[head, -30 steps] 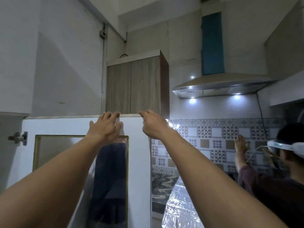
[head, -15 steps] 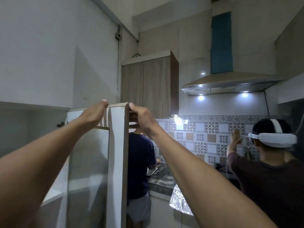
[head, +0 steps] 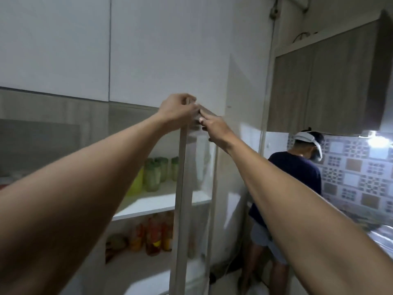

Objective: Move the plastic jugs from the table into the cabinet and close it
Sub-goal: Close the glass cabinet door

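The cabinet door [head: 182, 188] with a glass pane stands almost edge-on to me, partly open. My left hand [head: 176, 112] grips its top corner from the left. My right hand [head: 214, 128] presses on the same top edge from the right, fingers extended. Behind the door, several green-lidded plastic jugs [head: 156, 173] stand on the white upper shelf [head: 157, 204] of the cabinet. My left forearm hides the shelf's left part.
Orange and yellow bottles [head: 153, 237] fill the lower shelf. A person in a dark shirt [head: 295, 177] with a white headset stands close on the right at the counter. A wooden wall cabinet [head: 331, 86] hangs above them. White upper cabinet fronts [head: 148, 50] run overhead.
The door has swung leftward toward the cabinet, from facing me to nearly edge-on. Both hands stayed on its top edge and came closer together. My view turned left, showing the shelves.
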Action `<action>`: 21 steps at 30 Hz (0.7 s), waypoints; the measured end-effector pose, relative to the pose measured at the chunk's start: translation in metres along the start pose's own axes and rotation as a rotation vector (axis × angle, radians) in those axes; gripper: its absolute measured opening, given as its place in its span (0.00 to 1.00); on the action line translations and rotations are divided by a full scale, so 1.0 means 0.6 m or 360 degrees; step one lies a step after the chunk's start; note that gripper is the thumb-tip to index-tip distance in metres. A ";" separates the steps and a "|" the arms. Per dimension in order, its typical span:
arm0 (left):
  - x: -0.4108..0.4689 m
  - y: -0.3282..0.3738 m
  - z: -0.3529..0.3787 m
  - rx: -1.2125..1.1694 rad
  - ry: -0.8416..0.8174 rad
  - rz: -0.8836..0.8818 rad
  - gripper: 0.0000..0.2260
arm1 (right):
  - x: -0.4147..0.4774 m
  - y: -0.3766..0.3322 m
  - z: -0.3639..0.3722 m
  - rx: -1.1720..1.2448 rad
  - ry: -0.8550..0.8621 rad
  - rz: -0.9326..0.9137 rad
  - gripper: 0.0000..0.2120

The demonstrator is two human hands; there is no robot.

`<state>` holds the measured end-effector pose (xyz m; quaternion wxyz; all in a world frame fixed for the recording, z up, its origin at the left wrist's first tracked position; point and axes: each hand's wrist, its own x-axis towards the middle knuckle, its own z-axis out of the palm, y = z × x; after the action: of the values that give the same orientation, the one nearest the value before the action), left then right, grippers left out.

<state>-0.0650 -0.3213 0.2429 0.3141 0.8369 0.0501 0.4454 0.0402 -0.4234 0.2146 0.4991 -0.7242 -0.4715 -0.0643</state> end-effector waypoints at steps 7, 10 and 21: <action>0.034 -0.161 -0.097 0.0678 0.0470 -0.0064 0.22 | 0.090 0.002 0.149 -0.0428 -0.0216 -0.0103 0.33; 0.062 -0.233 -0.111 0.0887 0.0579 0.0014 0.30 | 0.149 0.021 0.204 -0.0530 -0.0298 -0.0172 0.37; 0.155 -0.430 -0.094 0.2010 0.0475 -0.0098 0.28 | 0.347 0.139 0.308 -0.0862 -0.0036 -0.0392 0.35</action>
<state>-0.0025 -0.0548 0.1849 -0.2362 0.7878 0.3693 0.4326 0.1467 -0.1543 0.1853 0.2711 -0.7689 -0.5270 -0.2398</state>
